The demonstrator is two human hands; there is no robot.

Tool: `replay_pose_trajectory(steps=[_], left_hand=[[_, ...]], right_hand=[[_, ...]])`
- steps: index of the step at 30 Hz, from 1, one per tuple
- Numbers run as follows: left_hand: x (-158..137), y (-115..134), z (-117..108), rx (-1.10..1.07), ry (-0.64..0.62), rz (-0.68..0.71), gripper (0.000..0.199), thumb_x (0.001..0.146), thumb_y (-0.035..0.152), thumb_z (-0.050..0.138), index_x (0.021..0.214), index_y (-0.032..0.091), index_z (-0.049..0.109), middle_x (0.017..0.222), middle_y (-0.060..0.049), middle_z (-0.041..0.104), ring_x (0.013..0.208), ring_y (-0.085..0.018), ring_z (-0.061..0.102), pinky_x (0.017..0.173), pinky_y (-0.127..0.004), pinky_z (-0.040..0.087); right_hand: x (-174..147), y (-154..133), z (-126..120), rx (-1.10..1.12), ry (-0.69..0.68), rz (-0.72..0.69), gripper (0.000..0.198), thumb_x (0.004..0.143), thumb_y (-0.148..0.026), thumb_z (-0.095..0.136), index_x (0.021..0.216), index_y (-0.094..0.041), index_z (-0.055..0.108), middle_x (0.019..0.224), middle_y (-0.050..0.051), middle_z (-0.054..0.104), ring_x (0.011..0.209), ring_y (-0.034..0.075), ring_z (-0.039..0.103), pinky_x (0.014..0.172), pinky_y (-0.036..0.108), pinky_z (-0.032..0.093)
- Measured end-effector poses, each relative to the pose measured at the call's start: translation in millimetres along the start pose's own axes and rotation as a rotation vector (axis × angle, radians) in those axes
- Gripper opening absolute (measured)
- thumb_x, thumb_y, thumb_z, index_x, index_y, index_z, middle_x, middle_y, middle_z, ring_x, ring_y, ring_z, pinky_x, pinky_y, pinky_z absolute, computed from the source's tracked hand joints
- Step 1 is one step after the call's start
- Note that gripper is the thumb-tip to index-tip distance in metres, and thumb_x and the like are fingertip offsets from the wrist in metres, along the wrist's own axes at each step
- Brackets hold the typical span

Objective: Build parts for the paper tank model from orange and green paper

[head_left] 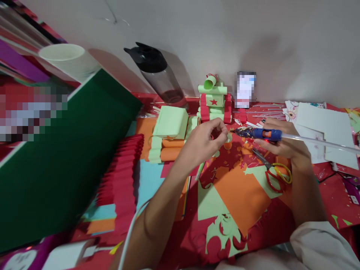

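My right hand (292, 146) grips a blue glue gun (267, 134), a clear glue stick (315, 141) running out of its back. The dark nozzle points left, close to the fingertips of my left hand (209, 137). Those fingers are pinched together by a small orange and pale paper piece (228, 141); whether they hold it is unclear. Beyond my hands stands a light green and red paper model (215, 103) with a red star. Left of my left hand is another green paper box (171, 122) on orange rolls (171, 150). Scissors (272, 168) lie below my right hand.
Orange paper (243, 195) and cut green scraps (225, 236) cover the red table. A dark green board (64, 161) leans at left beside pleated red paper (123, 183). A bottle (160, 75), a phone (245, 90) and white card (329, 127) are behind. A white cable (132, 228) crosses my left forearm.
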State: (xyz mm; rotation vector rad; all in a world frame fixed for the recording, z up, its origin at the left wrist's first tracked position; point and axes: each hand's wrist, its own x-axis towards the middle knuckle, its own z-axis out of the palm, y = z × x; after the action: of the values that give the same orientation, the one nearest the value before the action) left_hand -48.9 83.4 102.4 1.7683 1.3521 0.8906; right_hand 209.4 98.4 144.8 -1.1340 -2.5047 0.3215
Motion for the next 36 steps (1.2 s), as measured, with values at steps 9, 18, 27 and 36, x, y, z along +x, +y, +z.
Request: replay_pose_trajectory(steps=[9, 18, 27, 36], left_hand=[[0.4, -1.8, -0.1, 0.005, 0.001, 0.007, 0.01, 0.084, 0.029, 0.053, 0.079, 0.021, 0.055, 0.072, 0.002, 0.058, 0.065, -0.014, 0.052, 0.063, -0.029, 0.039], [0.5, -2.3, 1.1, 0.016, -0.001, 0.0, 0.009, 0.085, 0.028, 0.052, 0.08, 0.021, 0.056, 0.074, 0.001, 0.062, 0.067, -0.015, 0.055, 0.063, -0.029, 0.04], [1.4, -2.1, 0.4, 0.03, 0.007, 0.019, 0.009, 0.084, 0.028, 0.05, 0.079, 0.021, 0.054, 0.074, 0.001, 0.063, 0.068, -0.016, 0.056, 0.064, -0.029, 0.04], [-0.2, 0.3, 0.7, 0.034, 0.003, 0.004, 0.008, 0.085, 0.025, 0.051, 0.079, 0.022, 0.054, 0.074, 0.002, 0.064, 0.07, -0.016, 0.058, 0.065, -0.03, 0.04]], right_hand=[[-1.0, 7.0, 0.0, 0.038, 0.023, 0.026, 0.046, 0.1, -0.056, 0.057, 0.071, -0.025, 0.041, 0.075, 0.003, 0.052, 0.068, 0.019, 0.047, 0.061, 0.035, 0.035], [-2.8, 4.6, 2.4, -0.043, 0.0, -0.007, 0.045, 0.1, -0.057, 0.06, 0.071, -0.024, 0.05, 0.075, 0.003, 0.053, 0.066, 0.02, 0.049, 0.061, 0.035, 0.034], [-4.5, 6.4, 5.6, -0.012, -0.012, -0.005, 0.05, 0.1, -0.066, 0.052, 0.071, -0.025, 0.048, 0.075, 0.003, 0.054, 0.066, 0.02, 0.049, 0.061, 0.035, 0.035], [-3.2, 2.3, 4.7, 0.006, -0.023, 0.007, 0.044, 0.099, -0.058, 0.059, 0.073, -0.025, 0.045, 0.078, 0.002, 0.054, 0.068, 0.019, 0.049, 0.063, 0.035, 0.036]])
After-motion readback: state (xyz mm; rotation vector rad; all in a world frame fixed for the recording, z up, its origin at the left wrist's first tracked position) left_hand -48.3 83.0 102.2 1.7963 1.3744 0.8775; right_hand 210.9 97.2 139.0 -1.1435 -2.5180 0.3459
